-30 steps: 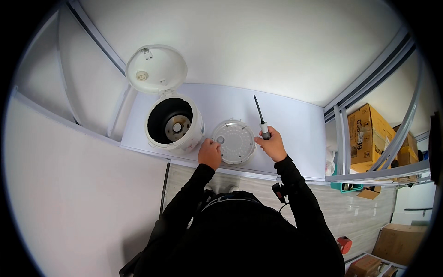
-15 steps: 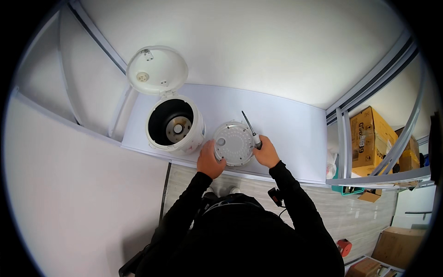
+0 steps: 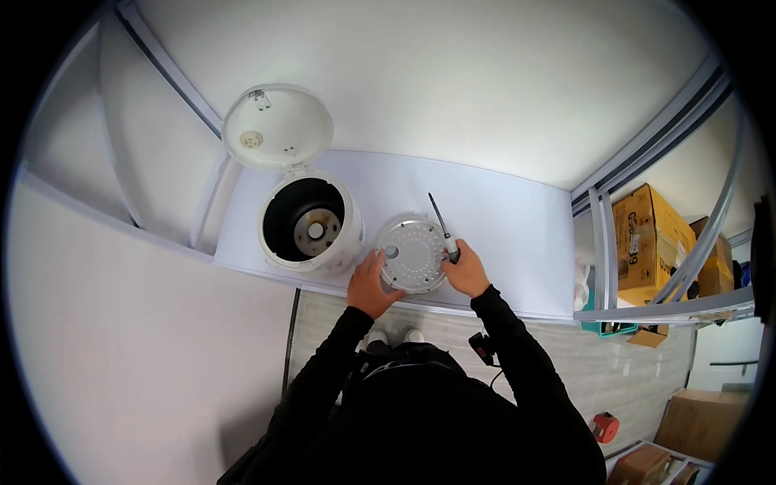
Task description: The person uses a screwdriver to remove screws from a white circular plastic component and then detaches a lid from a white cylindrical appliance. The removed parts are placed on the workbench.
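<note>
A: Where the black sleeves come up from six o'clock, what do the hands meet first?

B: The left hand (image 3: 373,284) sits at the seven o'clock edge of a round perforated metal plate (image 3: 413,254), fingers curled onto its rim and gripping it. The right hand (image 3: 466,273) is at the plate's four o'clock edge, closed around the handle of a screwdriver (image 3: 443,229).

A: Which way does the screwdriver point?

B: Its dark shaft runs from the fist toward eleven o'clock, passing along the plate's right rim. Whether the tip touches the white table (image 3: 501,210) or hovers just above it, I cannot tell from this height.

A: And the plate itself?

B: It lies flat on the table near the front edge, between both hands, its dotted face up, with a small hole near its nine o'clock side.

A: What stands beyond it?

B: Just at nine o'clock of the plate, nearly touching it, stands a white rice cooker (image 3: 309,229), its body open, showing a dark well with a round metal heating disc at the bottom. Its hinged lid (image 3: 276,128) is swung up and back toward eleven o'clock, inner face showing.

A: Anything farther out?

B: At three o'clock, past the table's frame, brown cardboard boxes (image 3: 651,234) sit on a shelf, and a small red object (image 3: 605,426) lies on the floor at four o'clock.
</note>
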